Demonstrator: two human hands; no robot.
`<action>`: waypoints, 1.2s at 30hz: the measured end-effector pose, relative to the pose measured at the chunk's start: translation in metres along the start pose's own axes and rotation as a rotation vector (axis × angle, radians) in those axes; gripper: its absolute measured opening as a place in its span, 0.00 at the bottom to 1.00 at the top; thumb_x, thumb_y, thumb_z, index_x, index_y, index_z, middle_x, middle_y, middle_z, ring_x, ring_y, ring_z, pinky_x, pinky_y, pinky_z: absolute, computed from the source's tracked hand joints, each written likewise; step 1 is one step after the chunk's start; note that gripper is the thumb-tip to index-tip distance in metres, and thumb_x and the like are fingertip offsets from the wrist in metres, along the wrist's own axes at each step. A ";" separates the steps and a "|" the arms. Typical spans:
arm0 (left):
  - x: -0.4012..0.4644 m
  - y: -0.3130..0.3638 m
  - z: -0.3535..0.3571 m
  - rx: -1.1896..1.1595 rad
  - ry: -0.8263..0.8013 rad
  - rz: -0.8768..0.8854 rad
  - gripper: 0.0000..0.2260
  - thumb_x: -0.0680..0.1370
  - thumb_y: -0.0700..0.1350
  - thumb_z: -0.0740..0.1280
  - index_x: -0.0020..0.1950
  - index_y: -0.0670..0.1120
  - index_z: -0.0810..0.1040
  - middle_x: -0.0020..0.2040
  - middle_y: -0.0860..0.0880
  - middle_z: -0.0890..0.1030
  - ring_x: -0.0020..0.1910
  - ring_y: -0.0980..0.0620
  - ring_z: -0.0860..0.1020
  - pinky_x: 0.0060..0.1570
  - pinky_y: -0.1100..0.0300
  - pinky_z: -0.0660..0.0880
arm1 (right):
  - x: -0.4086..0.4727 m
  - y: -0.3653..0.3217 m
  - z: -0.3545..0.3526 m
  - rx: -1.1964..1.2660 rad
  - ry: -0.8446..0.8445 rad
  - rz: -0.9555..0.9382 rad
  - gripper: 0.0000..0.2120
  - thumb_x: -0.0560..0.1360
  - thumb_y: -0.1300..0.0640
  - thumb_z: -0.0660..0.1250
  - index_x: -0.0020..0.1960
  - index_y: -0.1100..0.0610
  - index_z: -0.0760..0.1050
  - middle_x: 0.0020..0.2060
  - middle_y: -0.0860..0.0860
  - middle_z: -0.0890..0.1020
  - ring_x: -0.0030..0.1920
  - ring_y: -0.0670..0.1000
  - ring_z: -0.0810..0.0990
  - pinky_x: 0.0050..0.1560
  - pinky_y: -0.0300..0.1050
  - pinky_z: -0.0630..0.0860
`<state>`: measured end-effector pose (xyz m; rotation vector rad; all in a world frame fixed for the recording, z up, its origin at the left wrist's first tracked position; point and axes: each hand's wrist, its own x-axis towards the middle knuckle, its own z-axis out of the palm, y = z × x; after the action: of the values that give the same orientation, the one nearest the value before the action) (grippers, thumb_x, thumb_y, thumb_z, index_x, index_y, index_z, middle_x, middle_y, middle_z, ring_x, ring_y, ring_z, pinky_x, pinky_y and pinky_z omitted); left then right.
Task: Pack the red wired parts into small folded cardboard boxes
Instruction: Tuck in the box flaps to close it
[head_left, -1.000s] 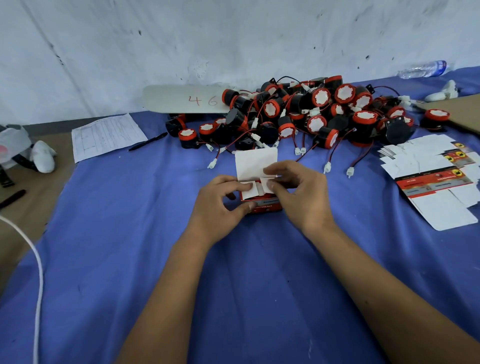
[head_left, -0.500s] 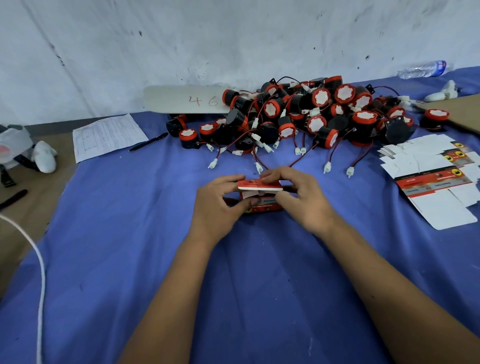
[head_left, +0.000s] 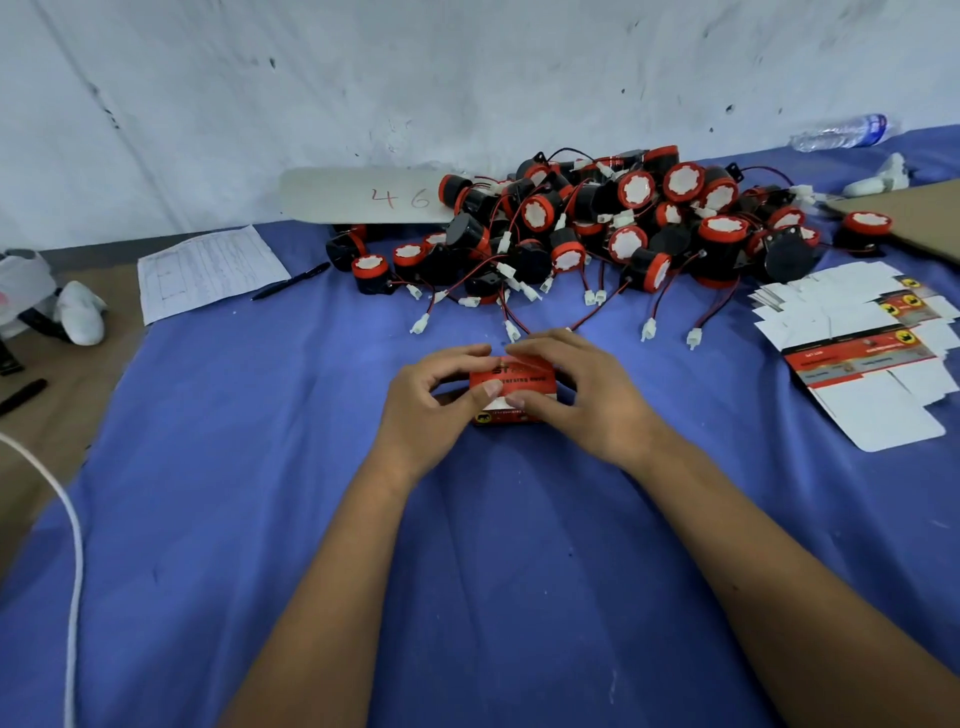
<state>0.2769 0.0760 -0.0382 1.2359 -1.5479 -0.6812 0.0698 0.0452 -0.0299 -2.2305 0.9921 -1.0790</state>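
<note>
Both hands meet over one small red box (head_left: 511, 387) on the blue-covered bench (head_left: 260, 519), just in front of the heap of red wired parts (head_left: 613, 223). The left hand (head_left: 431, 405) curls round the box's left end, thumb pressing the white flap at the near edge; the right hand (head_left: 576, 395) wraps the right end, its fingers (head_left: 524, 349) hooked over the far edge and its thumb meeting the left thumb on the flap. Both sets of fingers are clenched on the box, neither released.

The step in hand looks like closing the lid — the printed top panel lies down, and a strip of white flap shows at the front, seemingly not yet tucked. Whether a part is already inside cannot be seen. The next move probably calls for pushing that flap into the slot with the thumbs while the fingers steady the far side, without crushing the thin card, then setting the box aside and taking another part and a flat blank from the stack of unfolded boxes (head_left: 857, 358) at the right.

Writing: the box top carries black letters beginning "ST" and a smaller line beneath, too blurred to read. A pale board (head_left: 363, 197) against the wall bears "46" in red. The sheet of paper (head_left: 208, 270) by the pen (head_left: 291, 280) has a printed table, illegible.
</note>
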 end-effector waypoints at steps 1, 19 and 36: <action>0.001 -0.002 0.000 0.001 0.021 -0.002 0.11 0.76 0.40 0.77 0.57 0.47 0.87 0.62 0.52 0.84 0.62 0.57 0.81 0.64 0.53 0.79 | 0.000 0.001 0.001 -0.013 -0.022 0.003 0.18 0.77 0.53 0.74 0.65 0.55 0.79 0.61 0.47 0.79 0.61 0.44 0.77 0.61 0.33 0.73; 0.000 -0.003 -0.006 0.213 0.010 0.103 0.16 0.71 0.42 0.81 0.58 0.46 0.87 0.62 0.50 0.83 0.65 0.53 0.80 0.67 0.50 0.77 | 0.004 0.000 0.005 -0.116 -0.081 -0.012 0.18 0.79 0.55 0.70 0.68 0.58 0.79 0.67 0.53 0.79 0.68 0.48 0.75 0.68 0.27 0.64; -0.007 0.006 -0.006 0.213 -0.040 0.045 0.32 0.66 0.40 0.84 0.68 0.48 0.79 0.62 0.53 0.82 0.61 0.55 0.80 0.62 0.50 0.80 | 0.008 -0.001 0.003 -0.062 0.014 0.024 0.13 0.81 0.52 0.67 0.63 0.51 0.82 0.61 0.44 0.83 0.63 0.43 0.80 0.62 0.47 0.78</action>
<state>0.2805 0.0854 -0.0332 1.3462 -1.7112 -0.5246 0.0763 0.0399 -0.0278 -2.2566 1.0690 -1.0684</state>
